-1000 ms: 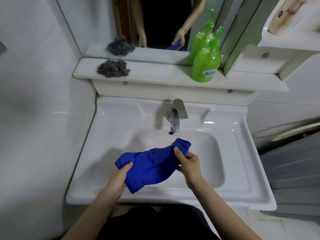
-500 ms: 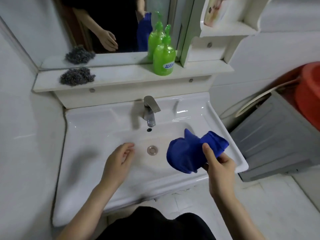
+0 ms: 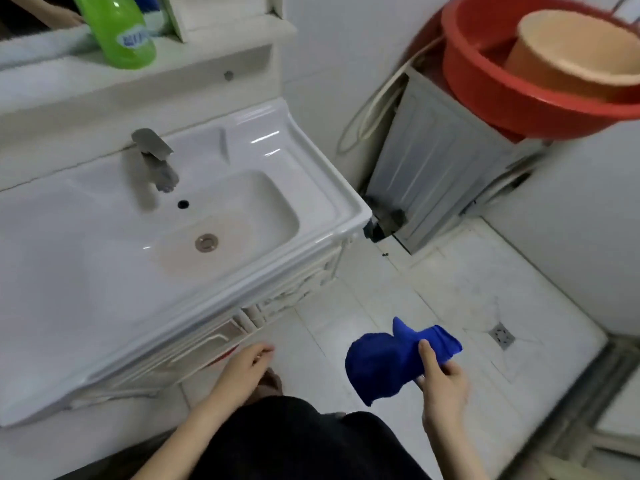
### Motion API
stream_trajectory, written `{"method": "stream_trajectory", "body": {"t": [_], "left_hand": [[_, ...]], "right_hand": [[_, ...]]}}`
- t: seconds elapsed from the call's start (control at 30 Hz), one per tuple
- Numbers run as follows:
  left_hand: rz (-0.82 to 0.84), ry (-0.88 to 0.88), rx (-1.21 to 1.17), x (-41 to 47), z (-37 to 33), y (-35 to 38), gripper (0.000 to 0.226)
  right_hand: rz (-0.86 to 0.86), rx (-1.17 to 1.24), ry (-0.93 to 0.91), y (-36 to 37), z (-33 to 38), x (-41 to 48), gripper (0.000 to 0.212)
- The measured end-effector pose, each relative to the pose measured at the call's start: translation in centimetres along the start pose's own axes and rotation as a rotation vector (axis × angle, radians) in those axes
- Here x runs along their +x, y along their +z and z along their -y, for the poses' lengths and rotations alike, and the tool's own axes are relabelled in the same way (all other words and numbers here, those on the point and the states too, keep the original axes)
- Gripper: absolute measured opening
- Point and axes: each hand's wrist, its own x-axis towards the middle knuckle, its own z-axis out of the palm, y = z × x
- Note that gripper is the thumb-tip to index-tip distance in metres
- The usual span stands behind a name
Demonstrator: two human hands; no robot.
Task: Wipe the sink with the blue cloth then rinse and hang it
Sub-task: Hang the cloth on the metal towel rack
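One blue cloth [image 3: 379, 365], bunched up, is in the right hand [image 3: 443, 381]. The thumb is pressed on top and the fingers are curled underneath, so it's a pinch grip. The cloth is in the air over the floor [image 3: 381, 282], near-right of the sink [image 3: 322, 188] and well apart from the basin. Most of it hangs left of the hand. One end sticks out far-right past the thumb. It touches nothing but that hand.

The left hand [image 3: 244, 367] holds nothing, with its fingers loosely curled and relaxed. It is just beside the near front of the sink cabinet [image 3: 277, 303]. Can't tell if it touches.

Sink count:
- one white basin
- one metal tap [image 3: 152, 157] at the far side
- one round drain [image 3: 206, 242] in the bottom
- one dark overflow hole [image 3: 183, 204] between the tap and the drain

One shelf [image 3: 194, 72] runs behind the sink. One green bottle [image 3: 119, 32] stands upright on it, with a blue-and-white label and its top cropped out of view.

On the right:
- one grey ribbed unit [image 3: 436, 161] stands against the wall
- one red tub [image 3: 502, 98] sits on top of the unit
- one tan bucket [image 3: 568, 53] lies tilted inside the tub
- one pale hose [image 3: 372, 102] loops down between the unit and the wall
- one square floor drain [image 3: 501, 336] is set in the tiles, far-right of the cloth

The person's dark clothing [image 3: 294, 445] fills the near edge between the two forearms.
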Motion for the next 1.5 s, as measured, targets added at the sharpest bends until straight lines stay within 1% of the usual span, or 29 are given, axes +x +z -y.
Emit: {"method": "stream_trajectory", "body": {"t": [0.07,0.17,0.27,0.37,0.53,0.6,0.7,0.77,0.83,0.9,1.0,1.13,1.23,1.33,1.37,1.43,1.5], "left_hand": [[0.045,-0.016,0.009,-1.0,-0.5,3.1,0.026],[0.090,-0.010,-0.024,-1.9,-2.5,6.3,0.032],[0.123,0.019,-0.063,-1.8,-5.7,7.8,0.022],[0.102,0.082,-0.112,-0.3,-9.3,8.1,0.015],[0.083,0.162,-0.066,3.5,-13.9,8.7,0.018],[0.076,0.165,-0.031,5.3,-14.5,9.3,0.019],[0.078,0.145,0.015,8.5,-14.6,10.8,0.017],[0.084,0.115,0.020,11.0,-15.6,11.8,0.018],[0.088,0.092,0.003,13.9,-17.5,12.6,0.019],[0.085,0.104,-0.026,16.8,-20.1,12.7,0.018],[0.060,0.133,-0.095,20.5,-25.2,11.7,0.016],[-0.023,0.145,-0.200,24.5,-31.1,9.9,0.015],[-0.103,0.113,-0.269,27.3,-32.2,9.2,0.017],[-0.204,0.028,-0.328,29.5,-31.4,9.2,0.011],[-0.234,-0.005,-0.336,30.1,-31.0,9.2,0.016],[-0.307,-0.083,-0.347,31.2,-30.4,9.4,0.017],[-0.421,-0.180,-0.375,32.0,-30.5,9.7,0.018]], "right_hand": [[-0.055,-0.026,0.066,-4.1,-2.5,0.4,0.037],[-0.140,-0.027,0.105,-9.2,-4.7,0.7,0.046],[-0.227,0.045,0.080,-12.9,-4.6,1.1,0.049],[-0.277,0.097,0.028,-15.0,-3.2,2.6,0.049],[-0.295,0.131,-0.016,-15.4,-0.1,6.3,0.039],[-0.280,0.108,-0.037,-14.8,0.9,8.6,0.039],[-0.214,0.084,0.005,-13.1,2.5,13.0,0.038],[-0.191,0.094,0.013,-11.7,4.2,16.1,0.042],[-0.180,0.090,0.011,-10.3,6.4,19.3,0.044],[-0.163,0.071,-0.019,-8.9,9.0,22.1,0.042],[-0.097,0.042,-0.084,-7.0,13.3,26.3,0.048],[-0.023,0.011,-0.164,-4.0,18.8,31.9,0.052],[0.040,-0.039,-0.223,-1.0,22.3,36.0,0.054],[0.142,-0.081,-0.261,3.1,24.8,40.1,0.052],[0.185,-0.099,-0.269,4.6,25.5,41.3,0.050],[0.294,-0.123,-0.277,7.9,26.8,43.9,0.049],[0.427,-0.131,-0.266,11.3,28.4,46.3,0.048]]}}
